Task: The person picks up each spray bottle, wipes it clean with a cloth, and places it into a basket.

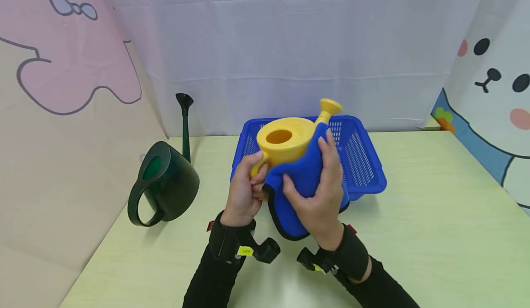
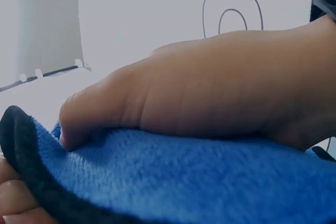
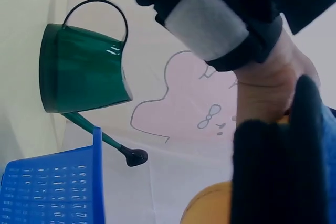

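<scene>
In the head view a yellow watering can (image 1: 286,141) is held up over the near part of a blue basket, its spout rising to the right. My left hand (image 1: 243,193) grips the can by its handle. With my right hand (image 1: 320,193) I hold a blue cloth (image 1: 296,207) with black edging against the can's side and spout, thumb on the near face and fingers along the right. The cloth hides the can's lower part. In the left wrist view the right hand lies along the blue cloth (image 2: 189,177).
A dark green watering can (image 1: 175,188) stands on the table to the left, its spout toward the back. The blue plastic basket (image 1: 364,174) sits at the back middle, near the white curtain (image 1: 256,55). Printed fabric hangs at both sides.
</scene>
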A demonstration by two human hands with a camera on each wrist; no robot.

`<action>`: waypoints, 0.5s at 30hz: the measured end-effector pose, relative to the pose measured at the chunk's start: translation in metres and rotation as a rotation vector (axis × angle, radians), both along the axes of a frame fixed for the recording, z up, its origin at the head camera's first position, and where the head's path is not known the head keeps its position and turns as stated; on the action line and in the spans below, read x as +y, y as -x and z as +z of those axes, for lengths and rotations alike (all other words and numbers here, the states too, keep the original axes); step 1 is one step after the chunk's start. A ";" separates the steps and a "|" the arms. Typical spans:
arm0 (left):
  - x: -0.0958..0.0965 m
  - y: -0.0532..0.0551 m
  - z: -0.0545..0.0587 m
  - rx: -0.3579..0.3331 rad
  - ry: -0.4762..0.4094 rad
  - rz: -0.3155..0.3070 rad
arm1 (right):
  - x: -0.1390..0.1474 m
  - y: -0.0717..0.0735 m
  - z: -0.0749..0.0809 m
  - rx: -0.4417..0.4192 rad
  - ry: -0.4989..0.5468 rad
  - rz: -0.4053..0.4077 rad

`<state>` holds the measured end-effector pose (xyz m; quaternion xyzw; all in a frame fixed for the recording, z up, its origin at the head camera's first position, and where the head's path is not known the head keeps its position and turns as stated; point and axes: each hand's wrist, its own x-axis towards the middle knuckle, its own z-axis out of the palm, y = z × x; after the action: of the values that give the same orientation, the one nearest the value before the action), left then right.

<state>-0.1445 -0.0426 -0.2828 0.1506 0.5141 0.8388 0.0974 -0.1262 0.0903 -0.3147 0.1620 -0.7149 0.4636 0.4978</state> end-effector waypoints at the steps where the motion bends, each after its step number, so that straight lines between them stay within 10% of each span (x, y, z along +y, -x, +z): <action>1: 0.000 0.000 0.000 0.000 0.007 0.001 | -0.001 0.000 -0.001 0.013 -0.012 -0.015; 15: -0.001 0.002 -0.002 0.120 -0.043 -0.080 | 0.014 0.006 0.006 -0.085 0.133 0.170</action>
<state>-0.1467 -0.0433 -0.2851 0.2232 0.4946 0.8344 0.0964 -0.1323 0.1043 -0.3085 0.1691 -0.6867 0.5569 0.4355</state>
